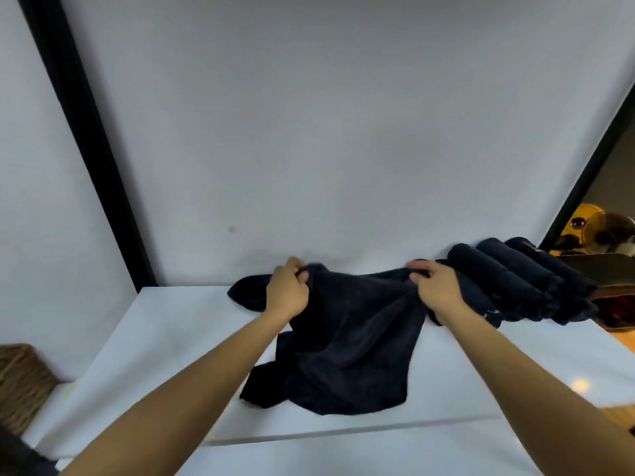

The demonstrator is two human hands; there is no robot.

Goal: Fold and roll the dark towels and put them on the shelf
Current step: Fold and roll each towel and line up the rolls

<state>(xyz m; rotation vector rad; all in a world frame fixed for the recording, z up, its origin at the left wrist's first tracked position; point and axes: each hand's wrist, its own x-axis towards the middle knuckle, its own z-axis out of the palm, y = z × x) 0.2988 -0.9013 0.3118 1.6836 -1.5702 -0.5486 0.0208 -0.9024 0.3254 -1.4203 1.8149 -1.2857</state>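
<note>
rolled towels (pixel 522 283) already lie in a row at the right of the white bench (pixel 165 341), so you're partway. your left hand (pixel 287 292) and right hand (pixel 436 286) pinch the far edge of a loose dark towel (pixel 347 341) with curled fingers; it's unfolded. a pale wall (pixel 326 132) rises behind.

Both bare arms outstretched, left hand (pixel 288 291) and right hand (pixel 437 286) pinching cloth.

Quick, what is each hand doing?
Left hand: pinches the far edge of the loose dark cloth towel.
Right hand: pinches the same edge.
</note>
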